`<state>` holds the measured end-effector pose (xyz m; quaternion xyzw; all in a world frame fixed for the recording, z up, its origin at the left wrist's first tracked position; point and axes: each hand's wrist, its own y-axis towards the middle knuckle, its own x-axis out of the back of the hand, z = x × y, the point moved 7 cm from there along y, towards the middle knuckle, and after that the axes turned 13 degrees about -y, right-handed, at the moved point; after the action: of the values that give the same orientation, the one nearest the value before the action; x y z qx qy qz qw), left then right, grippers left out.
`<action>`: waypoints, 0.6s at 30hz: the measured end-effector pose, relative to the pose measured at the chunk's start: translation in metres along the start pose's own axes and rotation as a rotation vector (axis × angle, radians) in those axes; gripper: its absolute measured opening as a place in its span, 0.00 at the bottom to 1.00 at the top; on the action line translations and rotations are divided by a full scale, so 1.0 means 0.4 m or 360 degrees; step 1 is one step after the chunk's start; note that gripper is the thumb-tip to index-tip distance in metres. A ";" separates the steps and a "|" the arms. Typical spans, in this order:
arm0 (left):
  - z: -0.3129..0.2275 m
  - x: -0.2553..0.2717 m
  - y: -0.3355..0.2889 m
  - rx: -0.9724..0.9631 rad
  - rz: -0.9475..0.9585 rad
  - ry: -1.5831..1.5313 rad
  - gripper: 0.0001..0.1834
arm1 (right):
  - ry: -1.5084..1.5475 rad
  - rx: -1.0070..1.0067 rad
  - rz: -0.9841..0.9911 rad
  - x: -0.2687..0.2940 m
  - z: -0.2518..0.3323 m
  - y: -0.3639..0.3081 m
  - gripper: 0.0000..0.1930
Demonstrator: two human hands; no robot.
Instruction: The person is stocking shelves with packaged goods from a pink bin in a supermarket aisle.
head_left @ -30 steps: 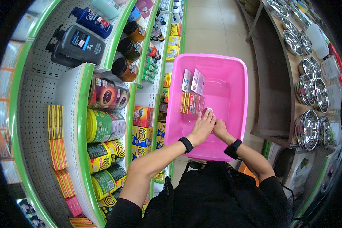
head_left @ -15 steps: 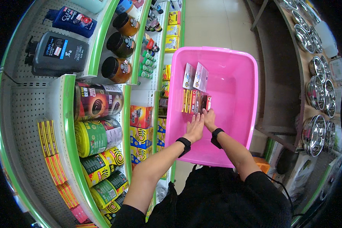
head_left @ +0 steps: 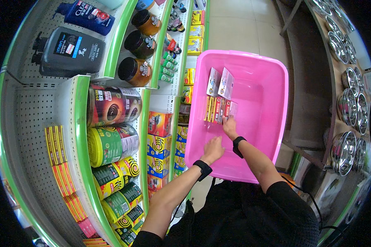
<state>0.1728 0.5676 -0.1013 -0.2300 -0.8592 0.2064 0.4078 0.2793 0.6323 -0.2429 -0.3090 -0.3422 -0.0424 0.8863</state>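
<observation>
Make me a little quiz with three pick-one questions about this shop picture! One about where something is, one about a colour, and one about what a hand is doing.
1. Where are the small flat packets?
A. inside the tub
B. on the floor
C. on the top shelf

2. What colour is the big plastic tub?
A. blue
B. pink
C. white

3. What is the right hand doing?
A. hanging at the person's side
B. holding a dark bottle
C. touching the row of packets

Answers:
1. A, the packets stand in a row against the tub's left wall, with two small boxes just beyond them.
2. B, the tub is bright pink all over.
3. C, its fingertips rest on the near end of the packet row, while the left hand lies low in the tub, empty as far as shows.
</observation>
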 end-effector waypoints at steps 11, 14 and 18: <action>-0.047 0.083 -0.157 -0.0062 -0.0234 -0.0339 0.32 | 0.0004 0.0129 0.0119 0.009 -0.075 -0.045 0.28; -0.030 0.115 -0.227 -0.0220 -0.0323 -0.0471 0.32 | 0.0092 -0.0132 0.0425 -0.028 -0.122 -0.053 0.31; -0.001 0.131 -0.327 -0.0206 -0.0357 -0.0492 0.31 | 0.0947 -0.0510 0.0619 -0.059 -0.140 -0.052 0.30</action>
<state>0.1140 0.4914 0.0015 -0.1242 -0.9433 0.1370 0.2758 0.2878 0.5801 -0.2791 -0.4769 0.0056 -0.0144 0.8788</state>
